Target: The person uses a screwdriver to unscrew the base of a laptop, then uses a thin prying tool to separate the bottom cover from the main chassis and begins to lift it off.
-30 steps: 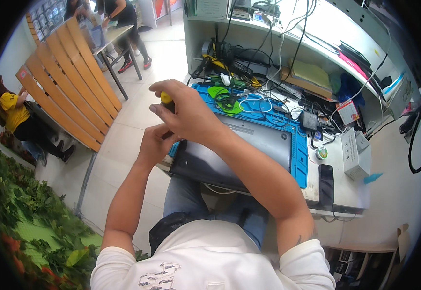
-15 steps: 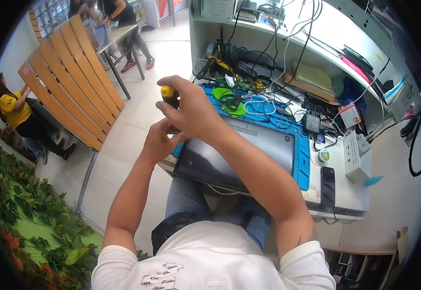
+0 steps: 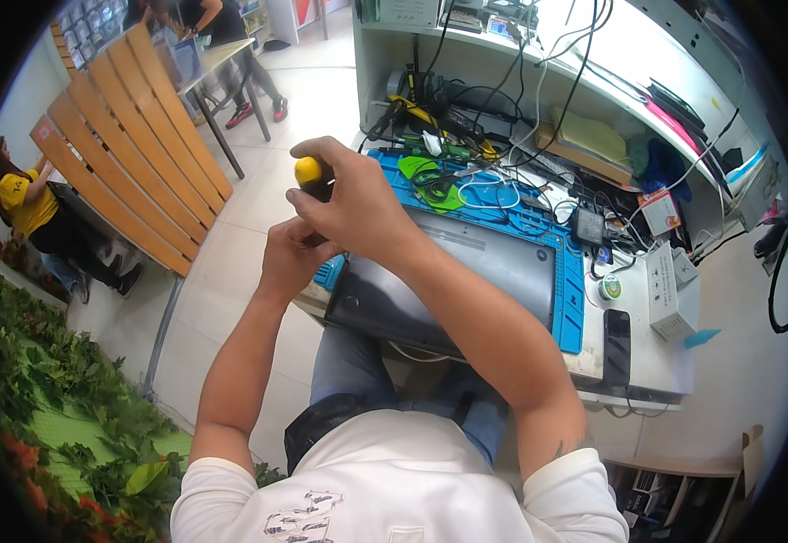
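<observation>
A screwdriver with a yellow and black handle [image 3: 307, 169] is gripped by my right hand [image 3: 358, 201], its yellow end up. My left hand [image 3: 287, 262] is closed just below; whatever its fingers hold is hidden, and so is the screwdriver's tip. Both hands are over the far left corner of a dark grey laptop [image 3: 493, 290]. It lies bottom side up, with vent slots and round feet showing, on a blue work mat [image 3: 571, 312].
Cables and tools clutter the bench's back, near a green tool holder [image 3: 434, 184]. On the right lie a phone [image 3: 617, 348], a small round tin [image 3: 609, 288] and a white box [image 3: 672, 290]. An orange slatted panel [image 3: 136, 149] and a person in yellow [image 3: 27, 213] stand left.
My hands and the screwdriver have shifted very slightly left against the view. The bench and laptop appear a little to the right. My grip looks the same.
</observation>
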{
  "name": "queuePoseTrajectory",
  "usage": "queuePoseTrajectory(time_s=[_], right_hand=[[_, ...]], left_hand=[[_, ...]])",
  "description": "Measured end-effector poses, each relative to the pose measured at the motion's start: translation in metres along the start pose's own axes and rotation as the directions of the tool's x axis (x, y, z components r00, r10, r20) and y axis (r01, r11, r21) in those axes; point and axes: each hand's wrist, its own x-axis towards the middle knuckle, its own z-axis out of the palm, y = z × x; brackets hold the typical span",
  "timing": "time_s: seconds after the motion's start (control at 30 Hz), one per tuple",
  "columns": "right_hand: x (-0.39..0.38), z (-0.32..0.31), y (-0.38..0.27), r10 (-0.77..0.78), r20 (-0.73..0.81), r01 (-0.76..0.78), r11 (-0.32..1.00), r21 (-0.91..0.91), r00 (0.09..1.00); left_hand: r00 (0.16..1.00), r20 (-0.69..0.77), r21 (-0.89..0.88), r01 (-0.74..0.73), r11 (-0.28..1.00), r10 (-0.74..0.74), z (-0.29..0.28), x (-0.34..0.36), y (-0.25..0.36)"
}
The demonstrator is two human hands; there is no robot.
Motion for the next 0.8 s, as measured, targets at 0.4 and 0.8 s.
queuePoseTrajectory(time_s=[0.4,0.8], right_hand=[[-0.042,-0.039,0.067,0.096,0.119,-0.071,0.977,-0.2,0.988],[-0.087,-0.061,0.084,0.155,0.17,-0.101,0.953,-0.287,0.973]], left_hand=[[0.998,-0.057,-0.331,-0.048,0.942,0.031,0.006,-0.003,-0.003],[0.991,-0.054,-0.422,-0.132,0.897,0.121,0.045,0.025,0.032]])
